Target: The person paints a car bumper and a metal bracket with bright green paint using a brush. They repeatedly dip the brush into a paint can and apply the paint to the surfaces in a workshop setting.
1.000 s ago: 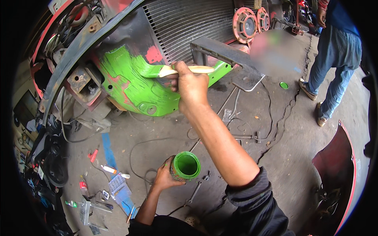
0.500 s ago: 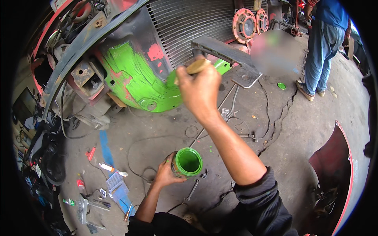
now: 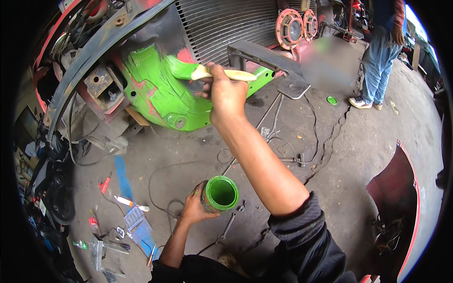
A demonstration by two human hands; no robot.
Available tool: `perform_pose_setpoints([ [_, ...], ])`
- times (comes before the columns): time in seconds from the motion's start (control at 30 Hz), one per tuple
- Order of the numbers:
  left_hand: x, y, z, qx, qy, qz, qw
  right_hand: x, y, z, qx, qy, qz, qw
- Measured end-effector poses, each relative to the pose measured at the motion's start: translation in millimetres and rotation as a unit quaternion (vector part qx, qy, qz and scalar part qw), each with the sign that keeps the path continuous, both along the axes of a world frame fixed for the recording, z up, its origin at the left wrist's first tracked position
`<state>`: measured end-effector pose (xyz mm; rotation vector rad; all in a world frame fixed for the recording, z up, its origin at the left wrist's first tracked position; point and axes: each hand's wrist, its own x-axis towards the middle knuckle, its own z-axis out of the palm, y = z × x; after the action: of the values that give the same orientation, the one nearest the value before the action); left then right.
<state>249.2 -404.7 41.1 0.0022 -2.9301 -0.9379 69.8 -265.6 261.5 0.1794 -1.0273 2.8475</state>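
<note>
By the green panel point(image 3: 158, 92), your right hand point(image 3: 229, 94) grips the brush point(image 3: 200, 73), probably light and soft-tipped, properly by its handle; nearer you than the panel, your left hand point(image 3: 194, 205) clasps the can's side point(image 3: 207, 202), likely slippery.

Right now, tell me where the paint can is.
In the head view, the paint can is below and slightly left of centre, held in the left hand, above the wrench.

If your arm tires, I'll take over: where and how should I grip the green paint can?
Probably wrap the green paint can below its rim, coming from the right: the left hand holds its left side, and the round, open-topped body suits an encircling grip.
</note>
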Motion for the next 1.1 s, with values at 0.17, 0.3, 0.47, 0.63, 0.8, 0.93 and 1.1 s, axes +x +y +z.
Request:
perform_pose_setpoints([
  [0.17, 1.9, -3.6, -2.5, 0.001, 0.008, 0.005, 1.0, -18.8, 10.1, -45.8, 0.28, 0.125, -0.195, 0.931],
  [0.3, 0.0, -0.8, -4.8, 0.012, 0.014, -0.002, 1.0, 5.3, 39.5, -23.5, 0.445, 0.224, -0.247, 0.831],
  [0.47, -3.1, -1.4, -4.8, 0.004, 0.038, -0.01, 0.999, 9.4, 34.0, -15.8, 0.247, 0.315, -0.225, 0.888],
  [0.63, 2.8, -5.8, -5.7, 0.017, 0.053, -0.016, 0.998, -12.9, 46.4, -49.2, 0.389, 0.429, -0.116, 0.807],
  [0.8, 4.3, -5.9, -7.6, 0.019, 0.025, -0.01, 0.999, -16.3, 70.2, -33.4, 0.515, 0.499, -0.13, 0.685],
  [0.93, 1.7, -6.5, -6.6, 0.026, 0.04, -0.02, 0.999, 1.7, 60.9, -17.1, 0.444, 0.432, -0.135, 0.774],
  [1.1, -0.2, -3.4, -0.1, 0.029, 0.034, -0.019, 0.999, -14.9, 64.2, -22.4, 0.502, 0.434, -0.079, 0.744],
])
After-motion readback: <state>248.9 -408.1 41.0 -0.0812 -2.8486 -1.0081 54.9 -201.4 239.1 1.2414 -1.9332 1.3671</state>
